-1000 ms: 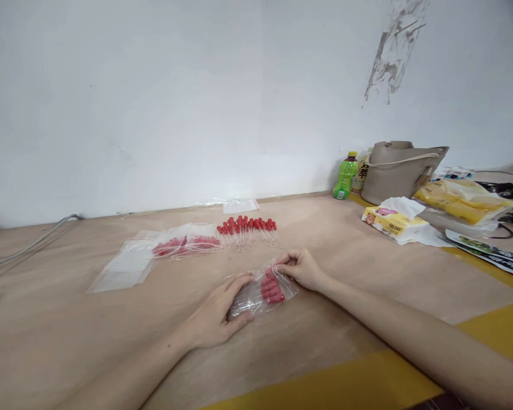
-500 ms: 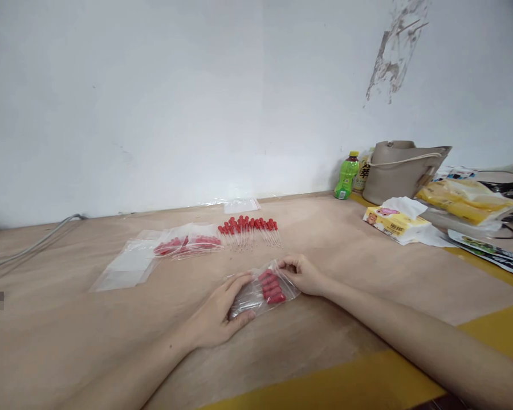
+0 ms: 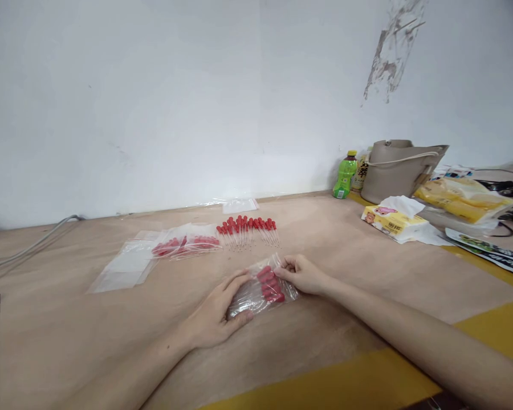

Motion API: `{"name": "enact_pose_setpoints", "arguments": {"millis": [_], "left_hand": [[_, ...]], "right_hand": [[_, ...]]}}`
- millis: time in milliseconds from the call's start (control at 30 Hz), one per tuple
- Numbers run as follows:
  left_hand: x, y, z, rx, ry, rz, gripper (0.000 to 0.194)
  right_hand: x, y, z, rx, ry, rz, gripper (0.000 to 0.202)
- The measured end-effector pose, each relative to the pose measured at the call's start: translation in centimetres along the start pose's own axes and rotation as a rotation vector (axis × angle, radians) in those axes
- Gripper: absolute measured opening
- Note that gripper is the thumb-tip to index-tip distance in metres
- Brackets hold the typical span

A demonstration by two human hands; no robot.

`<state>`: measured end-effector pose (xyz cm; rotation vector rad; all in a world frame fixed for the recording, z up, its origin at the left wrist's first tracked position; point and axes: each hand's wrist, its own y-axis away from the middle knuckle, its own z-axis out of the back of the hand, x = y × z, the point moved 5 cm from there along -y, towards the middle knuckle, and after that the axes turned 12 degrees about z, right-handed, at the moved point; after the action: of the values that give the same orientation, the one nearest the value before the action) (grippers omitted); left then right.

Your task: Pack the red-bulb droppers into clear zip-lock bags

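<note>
Worktop (image 3: 316, 339) papered in brown: between our hands lies a clear plastic zip bag (image 3: 251, 299) holding red-bulbed droppers (image 3: 272, 285) | left hand (image 3: 217, 312): spread wide over the bag's left end | right hand (image 3: 305, 275): fingertips pinching its right side | beyond: we see loose matching droppers (image 3: 240, 224) (bulbs toward the white wall (image 3: 175, 114)), beside filled clear bags (image 3: 187, 245)

Left forearm (image 3: 154, 364): bare, tapering to the wrist, one small round spot (image 3: 168, 346) near the wrist. Right forearm (image 3: 410, 333): bare, slender. Left hand (image 3: 214, 313), right hand (image 3: 306, 275): bare, slim fingers (image 3: 241, 320).
</note>
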<state>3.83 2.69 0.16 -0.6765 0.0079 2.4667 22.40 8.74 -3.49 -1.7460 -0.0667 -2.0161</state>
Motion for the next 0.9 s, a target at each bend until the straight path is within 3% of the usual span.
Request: {"name": "enact_pose_setpoints", "arguments": {"millis": [167, 333, 433, 467, 500, 633, 767, 900], "left_hand": [[0.4, -0.1, 0.7, -0.2, -0.06, 0.043, 0.043], [2.8, -0.4, 3.8, -0.58, -0.191, 0.173, 0.029], [6.6, 0.2, 7.7, -0.75, -0.379, 0.488, 0.031], [8.2, 0.7, 9.0, -0.756, -0.46, 0.663, 0.033], [9.6, 1.2, 10.3, -0.757, -0.482, 0.746, 0.036], [14.5, 3.4, 13.2, -0.658, -0.502, 0.952, 0.044], [18.3, 4.5, 12.9, -0.46, -0.477, 1.071, 0.045], [20.3, 4.4, 12.5, -0.379, -0.461, 1.082, 0.042]], "right_hand": [[1.7, -0.1, 1.5, -0.035, -0.405, -0.016, 0.031], [1.6, -0.7, 8.0, -0.491, -0.445, 0.069, 0.012], [0.1, -1.1, 10.6, -0.617, -0.489, 0.093, 0.006], [-0.7, -1.3, 11.2, -0.662, -0.5, 0.079, 0.006], [-1.5, -1.5, 11.6, -0.696, -0.506, 0.057, 0.006], [-3.7, -2.7, 12.0, -0.689, -0.456, -0.042, 0.011], [-4.2, -3.5, 11.8, -0.617, -0.406, -0.094, 0.013], [-4.3, -3.6, 11.8, -0.551, -0.373, -0.092, 0.008]]}}
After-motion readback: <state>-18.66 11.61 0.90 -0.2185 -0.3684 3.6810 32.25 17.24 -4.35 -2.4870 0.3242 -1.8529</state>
